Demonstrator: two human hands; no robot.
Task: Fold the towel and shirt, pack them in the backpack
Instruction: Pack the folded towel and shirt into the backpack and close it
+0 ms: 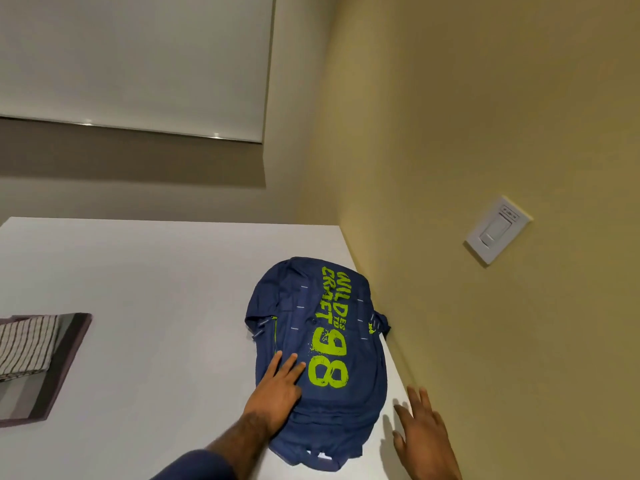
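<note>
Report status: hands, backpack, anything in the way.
Left hand flat on backpack. Right hand open beside it, empty. Backpack lies on table, by wall. Striped cloth far left, apart.

the backpack (pixel 346 410) at 5 o'clock is matt navy woven cloth, creased, with a rough-edged lime print, lying on a smooth, matt white table (pixel 156 289). at 9 o'clock a soft striped cloth (pixel 27 344) sits on a glossy, reflective dark panel (pixel 71 341). at 3 o'clock the switch plate (pixel 497 230) looks like smooth white plastic on a matt painted wall (pixel 485 116).
</note>
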